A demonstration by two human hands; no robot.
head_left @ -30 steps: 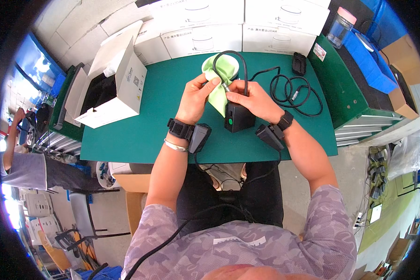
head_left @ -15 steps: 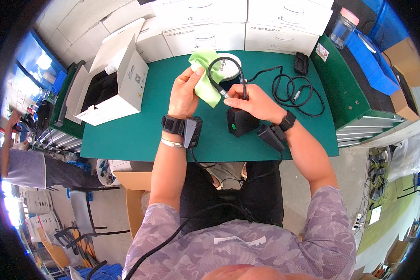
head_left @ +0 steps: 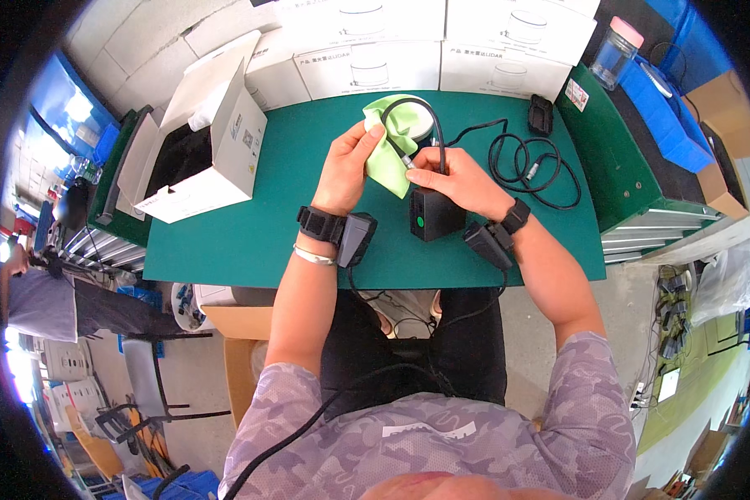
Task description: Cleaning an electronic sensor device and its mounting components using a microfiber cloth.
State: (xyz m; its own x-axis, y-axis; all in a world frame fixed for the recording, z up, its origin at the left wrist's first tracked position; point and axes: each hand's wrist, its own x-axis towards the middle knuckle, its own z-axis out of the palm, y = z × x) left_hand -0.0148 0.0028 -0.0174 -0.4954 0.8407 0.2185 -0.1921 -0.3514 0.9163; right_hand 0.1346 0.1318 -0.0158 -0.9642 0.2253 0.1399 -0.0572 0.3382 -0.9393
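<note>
My left hand (head_left: 348, 171) pinches a light green cloth (head_left: 385, 173) between thumb and fingers. The cloth sits against a loop of black cable (head_left: 438, 117). My right hand (head_left: 460, 182) is closed on that cable near its metal connector (head_left: 407, 162), which lies close to the cloth. Behind the cloth, a round white-topped device (head_left: 425, 125) shows only in part. Just below my right hand stands a black box (head_left: 437, 218) with a green dot on its front. Whether the cloth wraps the cable or only touches it, I cannot tell.
More black cable lies coiled (head_left: 535, 167) on the right of the green tabletop (head_left: 217, 250), near a small black part (head_left: 540, 115). At left stands an opened white carton (head_left: 225, 175). Stacked white boxes (head_left: 367, 71) line the back. A clear jar (head_left: 615, 54) stands beside a blue bin (head_left: 671, 117).
My left hand has shifted right with the green cloth, bringing it up against the cable loop. The right hand keeps its hold on the cable and has moved only slightly.
</note>
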